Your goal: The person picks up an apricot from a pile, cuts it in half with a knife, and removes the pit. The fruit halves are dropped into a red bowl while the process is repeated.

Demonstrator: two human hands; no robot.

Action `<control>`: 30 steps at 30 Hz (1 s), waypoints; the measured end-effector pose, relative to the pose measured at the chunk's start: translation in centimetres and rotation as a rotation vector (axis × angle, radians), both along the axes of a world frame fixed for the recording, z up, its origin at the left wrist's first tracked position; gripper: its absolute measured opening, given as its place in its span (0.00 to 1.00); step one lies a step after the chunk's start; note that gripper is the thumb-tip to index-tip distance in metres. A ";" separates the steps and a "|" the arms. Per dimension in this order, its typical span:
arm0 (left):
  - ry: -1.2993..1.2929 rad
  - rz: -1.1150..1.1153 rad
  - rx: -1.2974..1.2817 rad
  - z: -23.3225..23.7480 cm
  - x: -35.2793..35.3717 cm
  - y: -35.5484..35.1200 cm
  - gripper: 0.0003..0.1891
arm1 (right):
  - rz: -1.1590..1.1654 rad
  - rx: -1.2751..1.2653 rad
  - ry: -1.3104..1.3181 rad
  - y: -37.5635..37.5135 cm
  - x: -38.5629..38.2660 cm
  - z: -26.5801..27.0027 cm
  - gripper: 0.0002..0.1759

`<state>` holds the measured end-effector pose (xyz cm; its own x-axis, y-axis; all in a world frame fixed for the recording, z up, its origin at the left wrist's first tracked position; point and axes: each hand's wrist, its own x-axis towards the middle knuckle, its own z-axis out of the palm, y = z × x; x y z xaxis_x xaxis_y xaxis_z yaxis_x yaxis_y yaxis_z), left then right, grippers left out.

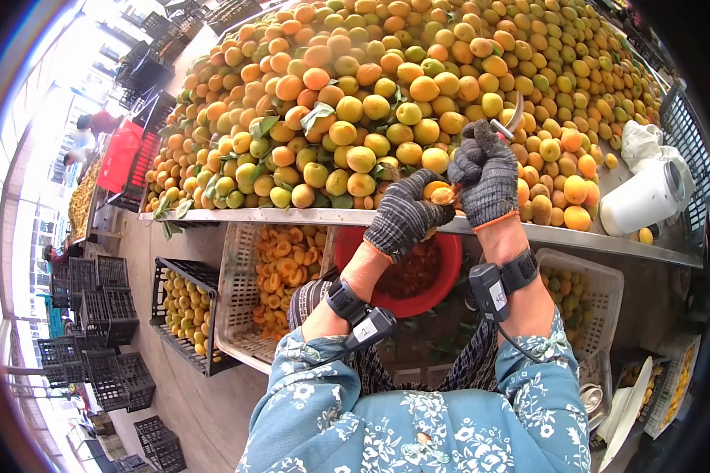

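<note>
My left hand [406, 214], in a dark grey knitted glove, is closed around an apricot [440, 191] whose cut orange flesh shows. Beside it my right hand [487, 175], gloved the same way, grips a small knife with a curved blade [517, 115]; the blade points up and away from the fruit. Fingers of both hands meet close to the apricot, over the metal edge [331, 218] of the sorting table. Beyond them rises a large heap of whole apricots [361, 159] with some leaves. Under my hands stands a red basin [455, 264] holding reddish-brown bits.
A pale crate [238, 268] of apricot halves stands below left, next to a black crate [166, 272] of whole apricots. Another pale crate [607, 284] is at the right. A white container [639, 201] lies on the table. Stacked black crates [106, 315] and a person [102, 122] are farther left.
</note>
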<state>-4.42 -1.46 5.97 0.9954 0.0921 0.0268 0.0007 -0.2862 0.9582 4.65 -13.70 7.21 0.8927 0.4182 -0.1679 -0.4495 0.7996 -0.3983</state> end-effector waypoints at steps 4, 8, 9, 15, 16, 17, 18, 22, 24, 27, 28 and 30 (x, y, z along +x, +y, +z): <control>-0.050 0.067 0.051 0.8 0.1 0.8 0.17 | -0.018 -0.432 -0.393 -0.5 -0.8 2.1 0.11; -0.037 0.155 0.073 1.6 0.3 1.1 0.20 | 0.058 -0.738 -0.699 0.6 -2.2 1.0 0.13; -0.040 0.161 0.073 1.2 0.4 1.4 0.20 | 0.062 -0.737 -0.704 0.6 -2.5 1.3 0.13; -0.150 0.194 0.111 -0.2 0.6 2.2 0.24 | -0.051 -1.330 -1.080 1.1 -3.0 1.9 0.23; -0.104 0.208 0.056 -0.3 0.5 2.2 0.24 | -0.035 -1.279 -1.045 1.0 -3.2 2.1 0.21; -0.102 0.207 0.059 0.2 0.4 2.2 0.24 | -0.035 -1.277 -1.043 1.1 -3.1 1.9 0.21; -0.094 0.176 0.055 0.8 0.2 2.4 0.23 | -0.092 -1.257 -1.080 1.1 -2.9 1.7 0.20; -0.127 0.098 -0.034 2.3 -0.6 3.1 0.19 | 0.004 -0.850 -0.754 1.5 -3.0 0.4 0.13; -0.412 0.049 0.124 2.2 -0.6 3.7 0.15 | 0.080 -0.754 -0.629 1.0 -3.0 1.3 0.11; 0.102 -0.210 -1.205 1.4 -1.2 7.8 0.16 | 0.227 -0.686 -0.483 0.1 -3.3 2.8 0.06; 0.088 -0.105 -1.258 1.0 -1.2 8.3 0.18 | 0.314 -0.721 -0.543 -0.2 -3.4 3.1 0.05; 0.050 0.026 -1.371 2.3 -1.7 8.9 0.22 | 0.474 -0.781 -0.574 -0.1 -4.3 3.1 0.06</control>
<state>-6.10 7.48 8.31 0.9902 0.0333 -0.1356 0.0346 0.8824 0.4693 0.39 -13.80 10.30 0.6988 0.7002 -0.1463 -0.2301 0.0265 -0.9728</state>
